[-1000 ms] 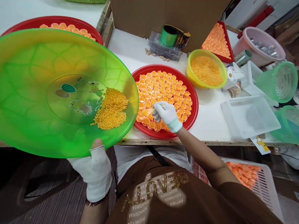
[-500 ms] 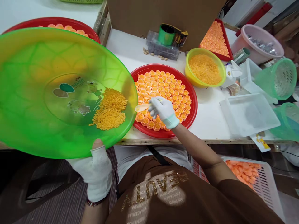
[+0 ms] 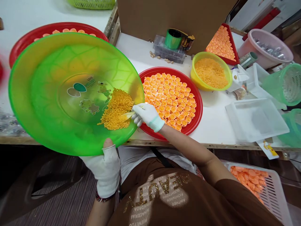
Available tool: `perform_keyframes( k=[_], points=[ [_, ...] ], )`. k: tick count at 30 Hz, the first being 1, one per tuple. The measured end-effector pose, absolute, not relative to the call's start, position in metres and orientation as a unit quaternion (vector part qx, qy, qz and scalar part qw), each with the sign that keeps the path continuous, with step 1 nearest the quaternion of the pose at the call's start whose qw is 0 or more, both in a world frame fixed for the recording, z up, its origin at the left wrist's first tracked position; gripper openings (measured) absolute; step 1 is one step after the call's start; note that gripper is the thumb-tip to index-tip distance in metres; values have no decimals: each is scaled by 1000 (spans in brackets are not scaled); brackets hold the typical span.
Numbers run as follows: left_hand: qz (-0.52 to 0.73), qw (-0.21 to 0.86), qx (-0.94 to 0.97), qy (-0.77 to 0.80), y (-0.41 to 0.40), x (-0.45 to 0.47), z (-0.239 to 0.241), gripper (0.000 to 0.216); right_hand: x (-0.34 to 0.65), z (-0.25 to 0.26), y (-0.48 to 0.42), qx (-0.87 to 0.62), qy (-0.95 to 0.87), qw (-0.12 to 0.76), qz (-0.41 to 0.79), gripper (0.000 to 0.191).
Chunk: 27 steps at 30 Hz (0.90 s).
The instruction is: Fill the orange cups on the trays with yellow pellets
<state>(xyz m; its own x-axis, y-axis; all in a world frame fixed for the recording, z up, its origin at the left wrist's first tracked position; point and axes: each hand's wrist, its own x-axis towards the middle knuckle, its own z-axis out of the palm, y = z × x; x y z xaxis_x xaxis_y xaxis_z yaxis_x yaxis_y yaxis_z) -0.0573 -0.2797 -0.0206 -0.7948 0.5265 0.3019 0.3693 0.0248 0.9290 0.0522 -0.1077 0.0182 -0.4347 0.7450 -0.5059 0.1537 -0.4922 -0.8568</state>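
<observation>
My left hand [image 3: 104,171], in a white glove with the thumb tip bare, grips the near rim of a large green basin [image 3: 49,125] and holds it tilted. Yellow pellets [image 3: 117,106] lie heaped at the basin's right side. In my gloved right hand [image 3: 147,116] is a small pale spoon [image 3: 127,116], its bowl in the pellets. Below the basin's right edge stands a round red tray [image 3: 199,110] packed with small orange cups [image 3: 174,97]. Many cups hold yellow pellets, while some at the upper left look unfilled.
Behind the red tray, a yellow bowl [image 3: 195,72] holds more pellets. A tape dispenser [image 3: 174,39] stands on a clear box near the cardboard [image 3: 164,15]. White trays [image 3: 258,119] and a pink bucket [image 3: 246,47] are at right. A crate [image 3: 277,194] of orange pieces sits low right.
My right hand has moved left from over the red tray, and the spoon has gone into the pellets. The green basin has shifted right in view, still in my left hand.
</observation>
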Motion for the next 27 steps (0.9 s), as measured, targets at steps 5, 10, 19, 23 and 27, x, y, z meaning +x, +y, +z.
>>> perform_keyframes(
  k=[5, 10, 19, 23, 27],
  points=[
    [656, 87, 240, 710, -275, -64, -22, 71, 85, 31, -91, -462, -410, 259, 743, 21],
    [653, 75, 226, 719, -272, -71, -15, 68, 118, 33, -82, -500, -487, 326, 638, 17],
    [675, 66, 249, 691, -273, -73, -16, 81, 126, 2, -92, -381, -779, 364, 340, 25],
    [669, 53, 281, 686, -271, -71, -17, 77, 117, 16, -90, -417, -731, 387, 377, 31],
    [650, 28, 338, 680, -268, -63, -13, 75, 90, 23, -89, -423, -740, 351, 387, 26]
  ],
)
